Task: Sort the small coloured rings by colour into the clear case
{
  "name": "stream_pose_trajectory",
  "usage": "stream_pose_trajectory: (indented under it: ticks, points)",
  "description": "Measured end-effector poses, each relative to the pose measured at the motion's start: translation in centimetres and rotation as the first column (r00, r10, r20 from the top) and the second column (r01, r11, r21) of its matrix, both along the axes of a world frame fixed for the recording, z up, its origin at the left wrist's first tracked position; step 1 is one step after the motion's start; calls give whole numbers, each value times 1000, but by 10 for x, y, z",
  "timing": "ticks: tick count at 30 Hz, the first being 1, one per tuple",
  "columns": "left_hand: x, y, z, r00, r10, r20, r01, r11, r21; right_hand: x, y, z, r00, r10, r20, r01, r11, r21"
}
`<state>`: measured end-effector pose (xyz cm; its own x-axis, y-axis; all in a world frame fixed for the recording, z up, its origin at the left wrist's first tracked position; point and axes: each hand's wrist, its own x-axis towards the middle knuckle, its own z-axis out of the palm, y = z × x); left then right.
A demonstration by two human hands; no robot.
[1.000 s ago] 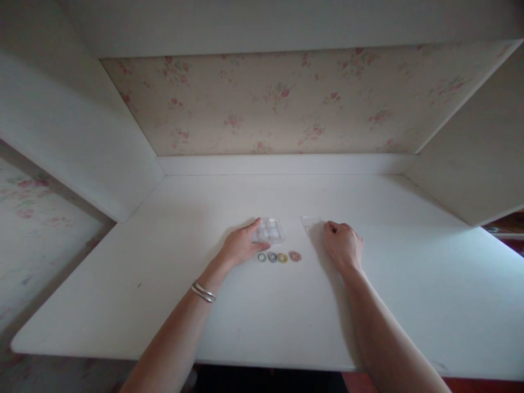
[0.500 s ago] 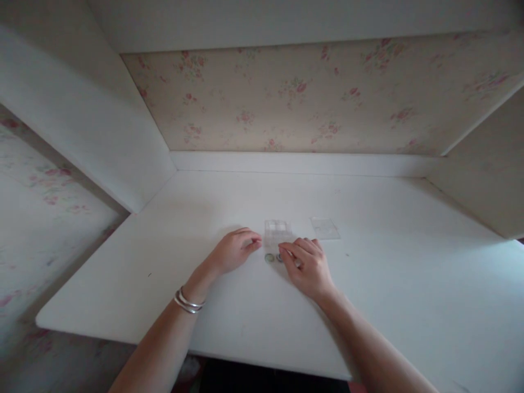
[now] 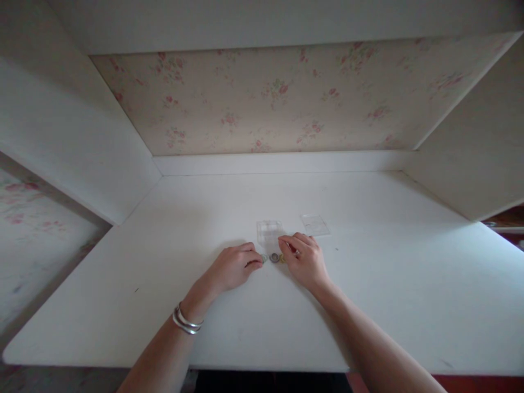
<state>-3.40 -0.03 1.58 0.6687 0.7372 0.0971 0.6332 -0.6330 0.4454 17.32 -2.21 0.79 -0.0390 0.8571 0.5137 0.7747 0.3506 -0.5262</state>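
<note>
The left hand (image 3: 233, 267) is now brought to the pale green ring (image 3: 264, 258), met by nearly closed fingertips; whether it is gripped cannot be told. Alongside, the grey ring (image 3: 274, 257) is left uncovered; the yellow ring (image 3: 282, 258) is partly hidden by the right hand (image 3: 307, 262), its fingertips drawn together, their hold unclear. Behind, the clear box (image 3: 269, 233) and clear panel (image 3: 315, 225) are released, so work seems shifted to the rings

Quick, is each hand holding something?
Left hand: fingers at the green ring; grip can't be told.
Right hand: fingers bent near the yellow ring; grip can't be told.
</note>
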Motion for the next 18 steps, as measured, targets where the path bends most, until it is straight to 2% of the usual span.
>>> stream_pose_trajectory:
  ticks: [5,12,15,18]
  points:
    - [3,-3,2,999,26,-23,-26,1000,14,-2,0,-1,999,22,27,-22,1000,-10]
    - [5,2,-3,984,115,137,-112,993,-29,0,-1,-1,999,21,36,-20,999,-32]
    - [6,6,-5,954,188,232,-192,981,-3,-3,-5,0,989,101,108,-94,993,-68]
    - [6,10,-6,924,243,296,-266,963,41,-10,-10,3,945,215,248,-198,976,-91]
